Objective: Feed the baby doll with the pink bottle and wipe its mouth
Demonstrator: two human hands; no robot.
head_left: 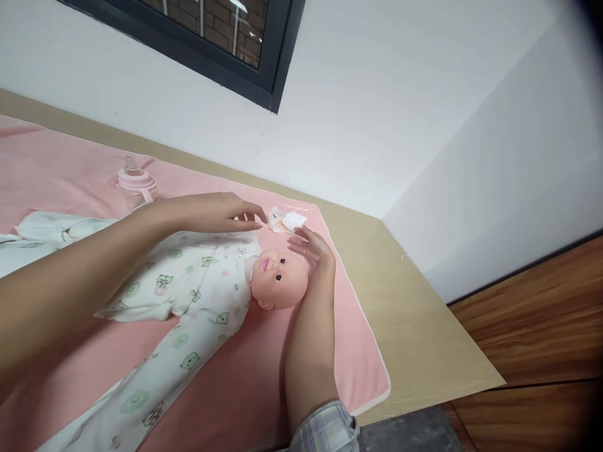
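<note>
Flanking a small packet (285, 221) at frame centre, near the doll's head (283, 284).
Left hand (221, 212), right hand (316, 243) loosely spread, apparently empty; right forearm (311, 336) bends round the head, likely to avoid pressing it.

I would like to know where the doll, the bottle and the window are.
Doll (203, 276), head view, on its printed clothing.
Bottle (136, 178), head view, on its pink collar.
Window (219, 28), head view, on its glass.

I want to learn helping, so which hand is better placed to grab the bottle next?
Probably the left hand: it is nearer the bottle, and its forearm passes close by. The right hand is farther, with the left in between.
</note>
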